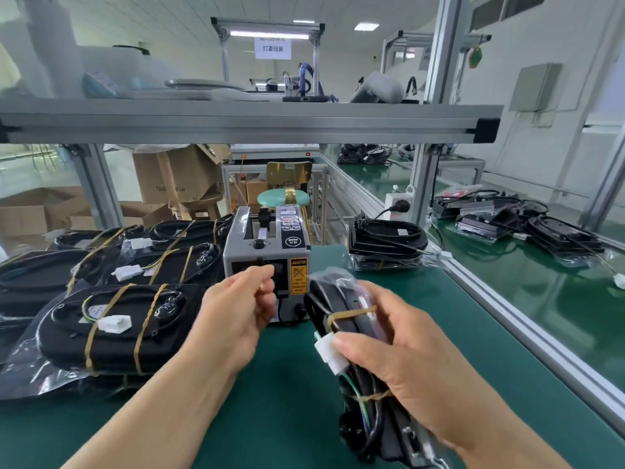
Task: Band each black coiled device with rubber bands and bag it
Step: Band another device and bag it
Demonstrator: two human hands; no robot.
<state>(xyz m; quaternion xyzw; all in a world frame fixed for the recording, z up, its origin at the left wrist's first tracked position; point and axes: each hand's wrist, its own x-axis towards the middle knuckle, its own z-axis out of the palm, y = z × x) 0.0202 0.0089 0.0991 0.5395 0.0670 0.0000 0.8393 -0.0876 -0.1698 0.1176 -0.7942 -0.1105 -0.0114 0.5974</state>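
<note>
A black coiled device (326,301) is held in the right hand (399,353) above the near right part of the green bench (287,401), tilted with its far end raised. It is already enclosed in a clear bag (333,275), and two tan rubber bands are seen around it: one (351,313) near the thumb and one (368,397) lower down, under the palm. The right grip is closed around the bagged device, with the thumb laid beside its white connector (329,353).

The left hand (236,309) is raised in front of the grey tape dispenser (263,252), which stands on the bench between the two hands. The left grip is narrow, the thumb tip being set against the curled forefinger at the dispenser's outlet; whether tape is pinched there cannot be told.

To the left of the dispenser, a pile of banded devices is laid on the bench, the nearest one (111,333) being crossed by two rubber bands and wrapped in clear plastic. Another bagged device (385,242) is placed beyond the dispenser to its right, near the bench edge. More black devices (500,218) are scattered on the neighbouring bench past the aluminium rail. A green-topped stool (283,198) and cardboard boxes (176,177) are seen behind the dispenser.
</note>
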